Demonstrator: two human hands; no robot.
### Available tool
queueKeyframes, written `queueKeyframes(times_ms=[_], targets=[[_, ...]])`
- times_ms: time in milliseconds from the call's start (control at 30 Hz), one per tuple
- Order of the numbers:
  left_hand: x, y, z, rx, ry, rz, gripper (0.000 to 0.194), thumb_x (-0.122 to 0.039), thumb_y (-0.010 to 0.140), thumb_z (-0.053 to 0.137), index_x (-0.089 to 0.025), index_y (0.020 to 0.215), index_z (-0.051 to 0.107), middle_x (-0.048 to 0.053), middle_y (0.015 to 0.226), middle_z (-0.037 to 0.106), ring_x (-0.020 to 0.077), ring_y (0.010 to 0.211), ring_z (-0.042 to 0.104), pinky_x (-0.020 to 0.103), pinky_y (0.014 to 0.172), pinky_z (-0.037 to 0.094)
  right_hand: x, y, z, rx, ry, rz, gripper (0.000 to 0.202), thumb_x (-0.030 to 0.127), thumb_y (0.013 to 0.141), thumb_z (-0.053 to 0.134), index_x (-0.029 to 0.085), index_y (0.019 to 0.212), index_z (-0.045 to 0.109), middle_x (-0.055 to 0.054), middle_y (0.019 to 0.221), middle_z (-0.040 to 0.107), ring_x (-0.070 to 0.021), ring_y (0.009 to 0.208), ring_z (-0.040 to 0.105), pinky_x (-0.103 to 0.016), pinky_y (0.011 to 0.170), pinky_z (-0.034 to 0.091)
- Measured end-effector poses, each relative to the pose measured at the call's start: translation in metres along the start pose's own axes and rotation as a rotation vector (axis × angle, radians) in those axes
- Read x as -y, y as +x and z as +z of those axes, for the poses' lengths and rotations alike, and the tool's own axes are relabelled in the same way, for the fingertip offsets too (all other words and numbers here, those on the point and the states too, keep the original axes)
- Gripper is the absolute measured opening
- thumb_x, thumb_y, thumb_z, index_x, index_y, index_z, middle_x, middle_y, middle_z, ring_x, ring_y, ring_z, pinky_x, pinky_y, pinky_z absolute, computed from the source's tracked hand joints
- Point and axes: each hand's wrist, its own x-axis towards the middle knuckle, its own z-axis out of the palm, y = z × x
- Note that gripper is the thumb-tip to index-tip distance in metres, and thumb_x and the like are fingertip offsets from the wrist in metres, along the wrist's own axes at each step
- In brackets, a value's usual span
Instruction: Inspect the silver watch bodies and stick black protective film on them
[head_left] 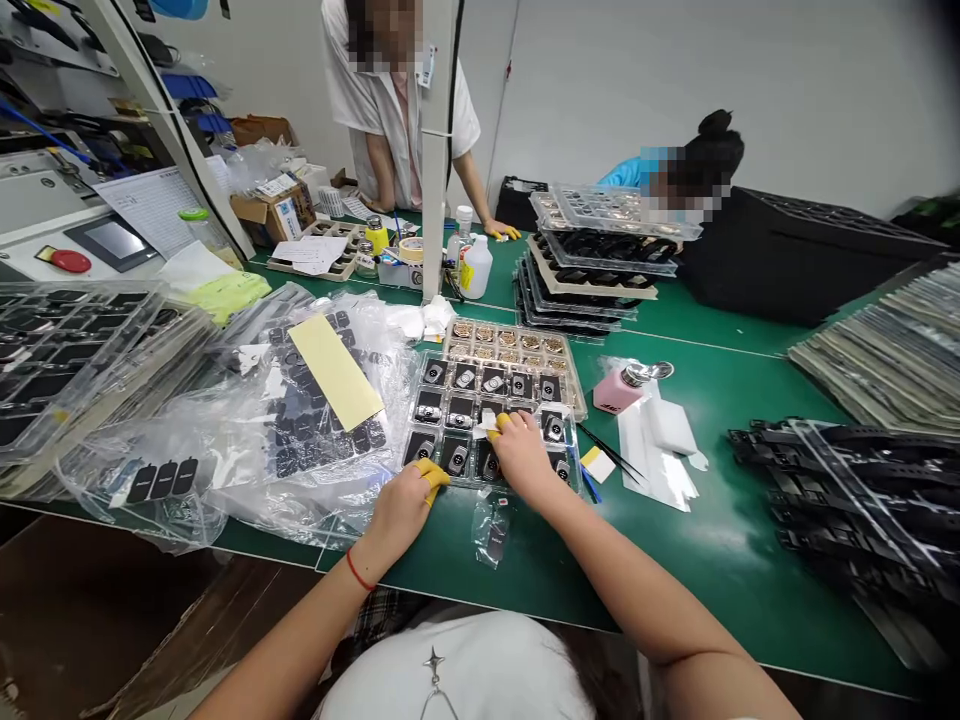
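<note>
A clear plastic tray (467, 433) lies in front of me, with rows of dark smartwatch cases in its compartments. My left hand (403, 508), yellow finger cots on its fingertips, is closed on the tray's near left corner. Over the tray's middle, my right hand (525, 455) pinches a small white wipe (486, 422) against the watch cases; its fingers also have yellow cots and hide some of the compartments. Behind that tray stands another tray (574, 385) with round gold-coloured parts. A small clear bag with a dark label (495, 535) lies near the table edge.
Tweezers (616, 452) and a pink pump bottle (619, 388) stand or lie to the right. Plastic film with black stickers (300, 410) covers the left side. Stacked trays (592, 260) and watch straps (847, 500) flank the green table (697, 560). Two people are across it.
</note>
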Motion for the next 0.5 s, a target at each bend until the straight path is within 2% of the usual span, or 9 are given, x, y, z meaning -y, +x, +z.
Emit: queueKeyframes(times_ms=[100,200,300,400,500], targets=[[-0.001,0.000,-0.001,0.005,0.018,0.000,0.029,-0.008,0.090,0.042,-0.022,0.097,0.067,0.003,0.102,0.065,0.0167,0.092,0.062,0.026,0.070,0.051,-0.012,-0.014,0.001,-0.003,-0.002,0.099,0.029,0.008,0.089,0.045,0.016,0.093,0.073,-0.014,0.096,0.063,-0.0249,0.094,0.051,-0.038,0.088,0.033],[-0.002,0.001,-0.001,0.019,0.045,0.004,0.028,-0.011,0.091,0.042,-0.022,0.097,0.066,0.002,0.100,0.065,0.0167,0.090,0.062,0.026,0.067,0.050,-0.022,-0.025,0.002,0.013,-0.004,0.157,0.028,0.007,0.088,0.046,0.015,0.086,0.073,-0.014,0.090,0.063,-0.0253,0.092,0.052,-0.037,0.085,0.033],[-0.002,0.001,-0.002,0.029,0.070,-0.001,0.028,-0.012,0.092,0.040,-0.023,0.097,0.066,0.003,0.098,0.064,0.0178,0.091,0.061,0.027,0.068,0.049,-0.033,-0.035,0.004,0.022,0.000,0.180,0.027,0.006,0.086,0.049,0.016,0.085,0.074,-0.012,0.089,0.064,-0.0243,0.092,0.052,-0.036,0.085,0.032],[-0.003,0.002,-0.002,0.039,0.083,0.000,0.028,-0.013,0.092,0.040,-0.022,0.096,0.065,0.003,0.098,0.064,0.0183,0.093,0.060,0.028,0.071,0.050,-0.047,-0.047,0.007,0.019,-0.008,0.270,0.028,0.006,0.087,0.047,0.015,0.090,0.073,-0.014,0.089,0.063,-0.0259,0.093,0.052,-0.037,0.083,0.032],[-0.005,0.004,-0.001,0.044,0.094,0.002,0.021,-0.020,0.093,0.044,-0.022,0.094,0.065,0.003,0.097,0.063,0.0190,0.093,0.060,0.029,0.072,0.049,-0.059,-0.059,0.010,0.029,-0.011,0.309,0.028,0.005,0.086,0.046,0.013,0.089,0.073,-0.016,0.090,0.064,-0.0272,0.094,0.053,-0.039,0.083,0.032]])
